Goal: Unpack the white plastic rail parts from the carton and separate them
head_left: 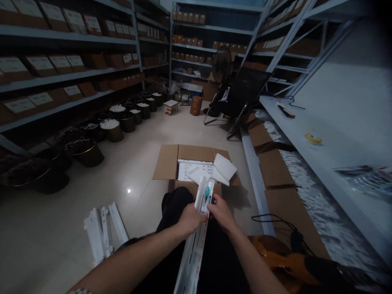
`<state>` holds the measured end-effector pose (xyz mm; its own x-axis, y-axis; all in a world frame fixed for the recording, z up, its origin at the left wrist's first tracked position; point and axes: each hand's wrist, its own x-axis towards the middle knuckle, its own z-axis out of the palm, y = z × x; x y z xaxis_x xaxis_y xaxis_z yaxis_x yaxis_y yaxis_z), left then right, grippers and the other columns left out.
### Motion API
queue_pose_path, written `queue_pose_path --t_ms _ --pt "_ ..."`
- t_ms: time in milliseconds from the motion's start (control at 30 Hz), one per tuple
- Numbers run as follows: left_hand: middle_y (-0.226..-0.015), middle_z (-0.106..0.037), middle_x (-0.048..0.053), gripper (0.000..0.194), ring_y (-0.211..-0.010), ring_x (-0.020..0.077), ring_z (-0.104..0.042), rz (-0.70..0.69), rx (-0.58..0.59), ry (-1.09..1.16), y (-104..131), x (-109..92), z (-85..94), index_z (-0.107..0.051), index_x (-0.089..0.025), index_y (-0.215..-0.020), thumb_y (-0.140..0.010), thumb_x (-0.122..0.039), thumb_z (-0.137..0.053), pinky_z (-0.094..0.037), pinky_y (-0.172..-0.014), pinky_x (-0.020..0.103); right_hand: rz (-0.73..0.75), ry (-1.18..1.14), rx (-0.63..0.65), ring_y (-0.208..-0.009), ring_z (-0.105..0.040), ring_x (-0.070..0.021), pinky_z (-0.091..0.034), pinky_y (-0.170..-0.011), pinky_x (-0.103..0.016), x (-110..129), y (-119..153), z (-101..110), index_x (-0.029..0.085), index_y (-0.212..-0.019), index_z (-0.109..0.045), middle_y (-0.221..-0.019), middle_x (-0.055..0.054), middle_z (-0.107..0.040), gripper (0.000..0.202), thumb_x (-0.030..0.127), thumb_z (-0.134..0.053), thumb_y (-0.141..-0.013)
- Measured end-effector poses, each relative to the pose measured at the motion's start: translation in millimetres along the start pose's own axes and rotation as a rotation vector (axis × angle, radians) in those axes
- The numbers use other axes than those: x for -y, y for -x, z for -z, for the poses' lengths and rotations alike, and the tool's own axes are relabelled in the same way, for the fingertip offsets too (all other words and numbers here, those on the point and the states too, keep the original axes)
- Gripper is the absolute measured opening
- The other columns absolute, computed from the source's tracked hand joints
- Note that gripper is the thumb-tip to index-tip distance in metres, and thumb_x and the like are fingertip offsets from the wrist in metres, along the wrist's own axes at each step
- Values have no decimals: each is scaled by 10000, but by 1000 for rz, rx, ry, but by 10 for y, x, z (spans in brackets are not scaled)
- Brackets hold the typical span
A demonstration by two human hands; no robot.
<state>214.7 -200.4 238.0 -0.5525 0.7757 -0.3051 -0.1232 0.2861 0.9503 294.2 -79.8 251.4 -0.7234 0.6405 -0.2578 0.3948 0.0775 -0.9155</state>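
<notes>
My left hand [190,219] is closed around a long white slotted rail [193,249], which looks like a drawer slide and lies lengthwise over my lap. My right hand [222,210] pinches the rail's right edge close to its far end. Just beside those fingers, a small teal piece [207,191] sits inside the channel. Beyond the rail's end stands an open cardboard box [166,162] holding white parts [185,170] with dark slots. White flat pieces [225,166] lean over its right side. My fingertips partly hide the rail.
Several loose white rails [105,228] lie on the floor at left. Dark baskets [85,152] line the left shelving [76,74]. An orange-and-black power tool [284,259] is near my right, below a white bench [339,163]. A black chair [241,92] stands farther back.
</notes>
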Motion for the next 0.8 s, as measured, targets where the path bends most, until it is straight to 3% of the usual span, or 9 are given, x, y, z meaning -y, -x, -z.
queue_pose_path --t_ms 333,633,800 --pt "-713 -633 9 332 -642 149 -547 20 34 77 39 -82 7 -671 -121 -854 -530 -70 -626 -402 -576 217 -26 -111 120 -668 -591 -149 -434 -468 -196 78 133 93 170 -949 -538 -789 -12 -628 318 225 -560 -637" --pt "-779 -655 22 352 -726 181 -577 -42 34 39 41 -27 -18 -660 -138 -898 -554 -77 -620 -424 -636 228 -53 -99 3 -588 -556 -138 -386 -427 -197 -24 81 13 179 -922 -549 -785 -13 -642 332 175 -536 -590" --pt "-803 -650 35 368 -741 170 -578 -7 42 199 85 -119 -9 -629 -143 -981 -614 -138 -602 -434 -647 231 -24 -172 -10 -635 -575 -153 -404 -462 -208 29 138 -5 180 -924 -570 -827 -31 -660 305 198 -554 -619"
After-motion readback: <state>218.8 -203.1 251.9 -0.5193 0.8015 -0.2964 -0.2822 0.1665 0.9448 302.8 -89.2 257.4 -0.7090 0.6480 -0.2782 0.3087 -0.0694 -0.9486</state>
